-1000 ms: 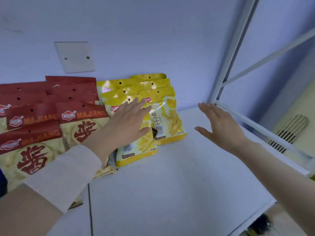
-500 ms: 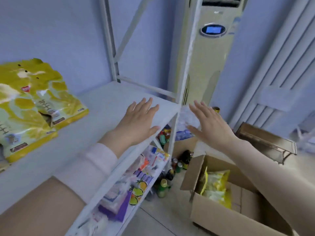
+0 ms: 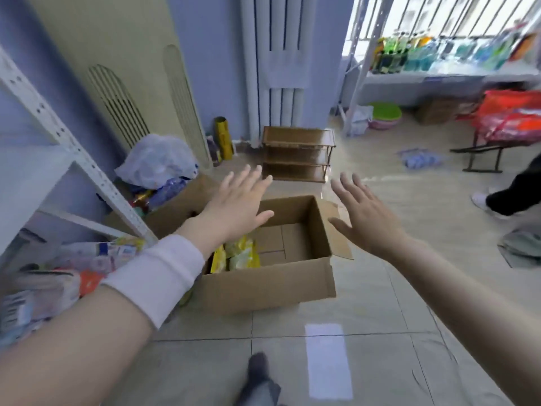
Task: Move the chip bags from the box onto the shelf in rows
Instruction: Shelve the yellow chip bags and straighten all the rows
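Pale tiled floor (image 3: 366,303) across most of the view. Tall cream air conditioner (image 3: 117,68) against the blue wall (image 3: 205,39) at left, with a white radiator (image 3: 278,54) just right of it. White perforated metal shelf (image 3: 73,153) at the left edge, with blurred packets (image 3: 58,276) piled on a lower level. Second shelf (image 3: 439,74) at far right, lined with bottles (image 3: 409,51).

Open cardboard box (image 3: 263,282) on the floor at centre, flaps out, mostly bare inside. Yellow chip bags (image 3: 240,253) standing in its near left corner, partly hidden; count unclear. Another box (image 3: 187,197) just behind, beside the shelf, and a plastic bag (image 3: 155,162) behind that. Small brown rack (image 3: 295,153) beyond the boxes, near the radiator.

Left hand (image 3: 234,209) above the box's left side, palm down, fingers straight and spread, holding nothing; white cuff (image 3: 158,273) at the wrist. Right hand (image 3: 369,218) over the box's right flap, equally flat, spread and empty. Hands well apart, neither touching box or bags.

Dark trouser leg (image 3: 515,191) of someone at the far right. Dark shoe (image 3: 257,373) at the bottom edge.
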